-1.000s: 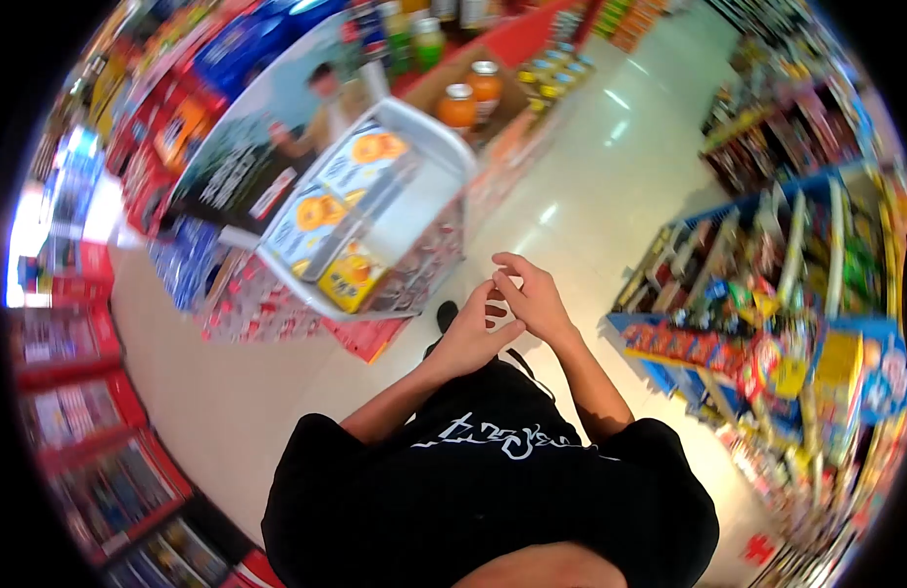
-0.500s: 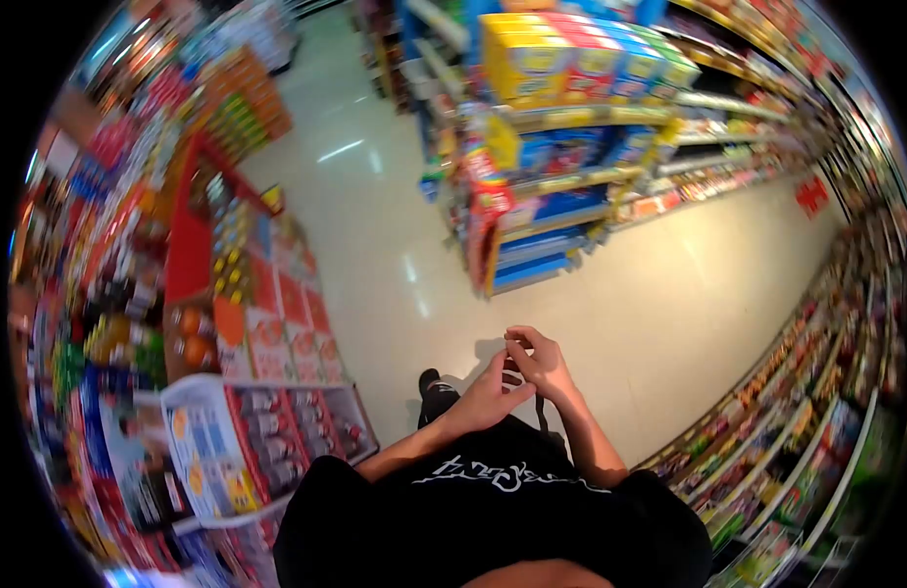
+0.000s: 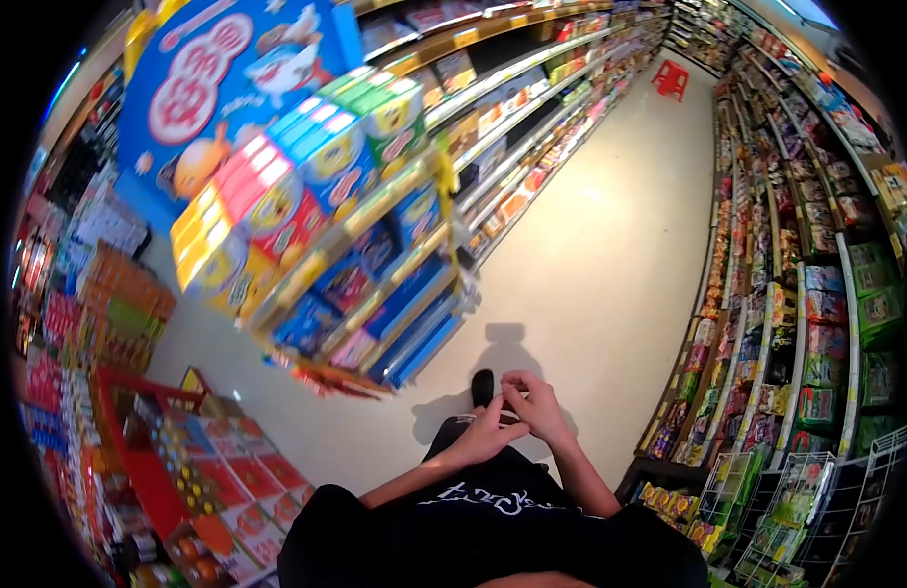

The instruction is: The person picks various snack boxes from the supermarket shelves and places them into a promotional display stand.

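In front of my dark shirt [image 3: 503, 497], my two hands meet at the fingertips. My left hand [image 3: 485, 434] has its fingers stretched forward and its thumb apart, and nothing shows in it. My right hand [image 3: 534, 404] is loosely bent, with its fingertips close to those of the left; no object is visible between them. Whether the fingertips touch is hard to make out. Beyond the hands, a dark shoe [image 3: 484, 386] stands on the pale floor [image 3: 591, 265].
Ahead on the left is a display shelf [image 3: 375, 294] with colourful boxes [image 3: 277, 186] and a blue sign [image 3: 228, 78]. Snack shelves [image 3: 757, 323] line the right side, with wire racks [image 3: 797, 500] close by. A red stool [image 3: 670, 80] stands far down the aisle. Stacked cartons [image 3: 248, 470] lie left.
My view has turned right and moved toward the aisle. The boxed display now sits further left and nearer, and the red stool shows clearly. My hands keep nearly the same pose.
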`<state>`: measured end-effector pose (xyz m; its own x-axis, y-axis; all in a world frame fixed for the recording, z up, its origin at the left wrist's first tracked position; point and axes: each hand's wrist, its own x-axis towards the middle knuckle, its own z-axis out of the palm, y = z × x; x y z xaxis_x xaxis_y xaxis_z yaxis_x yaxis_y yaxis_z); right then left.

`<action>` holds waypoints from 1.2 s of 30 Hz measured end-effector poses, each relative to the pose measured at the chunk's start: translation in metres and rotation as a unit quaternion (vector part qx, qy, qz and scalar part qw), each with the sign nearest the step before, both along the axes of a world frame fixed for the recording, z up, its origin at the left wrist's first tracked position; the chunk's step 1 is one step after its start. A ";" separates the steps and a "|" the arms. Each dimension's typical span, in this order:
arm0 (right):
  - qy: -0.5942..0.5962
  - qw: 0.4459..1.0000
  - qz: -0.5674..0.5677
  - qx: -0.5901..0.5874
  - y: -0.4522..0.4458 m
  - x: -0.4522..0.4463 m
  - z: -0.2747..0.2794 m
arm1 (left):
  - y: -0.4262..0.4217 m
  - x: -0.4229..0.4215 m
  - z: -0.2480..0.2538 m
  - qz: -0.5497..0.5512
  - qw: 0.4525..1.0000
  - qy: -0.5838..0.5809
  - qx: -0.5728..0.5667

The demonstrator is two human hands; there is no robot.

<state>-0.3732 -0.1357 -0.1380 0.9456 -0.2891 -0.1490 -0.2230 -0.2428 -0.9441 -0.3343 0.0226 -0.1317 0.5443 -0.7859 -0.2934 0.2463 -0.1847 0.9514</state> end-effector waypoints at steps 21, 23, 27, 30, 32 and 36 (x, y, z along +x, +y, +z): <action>0.140 0.963 0.212 -0.092 -0.252 0.306 -0.007 | -0.232 0.301 -0.020 -0.030 0.989 0.127 0.076; 0.148 0.951 0.250 -0.106 -0.288 0.333 -0.017 | -0.262 0.319 -0.028 -0.020 0.987 0.127 0.095; 0.108 0.963 0.229 -0.088 -0.369 0.388 0.014 | -0.346 0.380 -0.009 -0.044 0.989 0.123 0.070; 0.078 0.973 0.197 -0.087 -0.444 0.426 0.028 | -0.427 0.419 0.035 -0.038 0.993 0.071 0.086; 0.074 0.980 0.172 -0.060 -0.494 0.449 0.049 | -0.473 0.435 0.021 -0.011 0.998 0.039 0.045; 0.066 0.985 0.157 -0.035 -0.571 0.486 0.037 | -0.547 0.473 0.028 -0.043 0.997 0.001 0.072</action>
